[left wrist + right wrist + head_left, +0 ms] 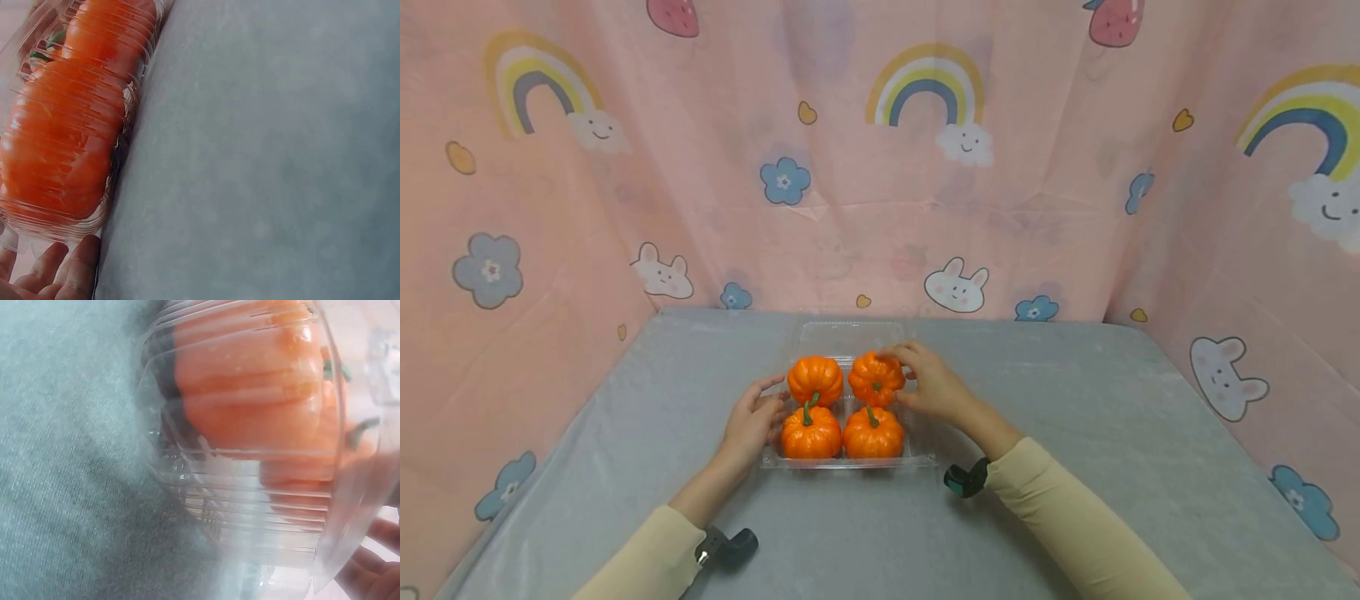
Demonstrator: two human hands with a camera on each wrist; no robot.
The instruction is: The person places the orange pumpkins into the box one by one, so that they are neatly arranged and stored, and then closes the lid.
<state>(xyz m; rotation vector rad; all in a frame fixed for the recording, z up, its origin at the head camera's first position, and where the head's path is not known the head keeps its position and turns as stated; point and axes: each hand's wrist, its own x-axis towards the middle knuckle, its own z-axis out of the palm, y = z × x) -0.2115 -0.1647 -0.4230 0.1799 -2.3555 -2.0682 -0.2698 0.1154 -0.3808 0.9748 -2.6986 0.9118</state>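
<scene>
Four-sided and see-through, a plastic clamshell box (850, 463) stands with its lid (850, 333) folded back. Small orange pumpkins with green stems sit in it in two rows: back left (815, 382), front left (811, 433) and front right (873, 433). My right hand (931, 385) holds the back right pumpkin (876, 379) between thumb and fingers, its stem tipped toward the front. At the box's left side rests my left hand (752, 421), its loosely extended fingers against the wall. In the left wrist view, fingertips (86, 253) show at the box's end.
Grey cloth covers the table (1060, 400) around the box. A pink printed curtain (880, 233) hangs behind and along both sides. Dark wrist cameras are strapped under the left wrist (727, 547) and the right wrist (966, 478).
</scene>
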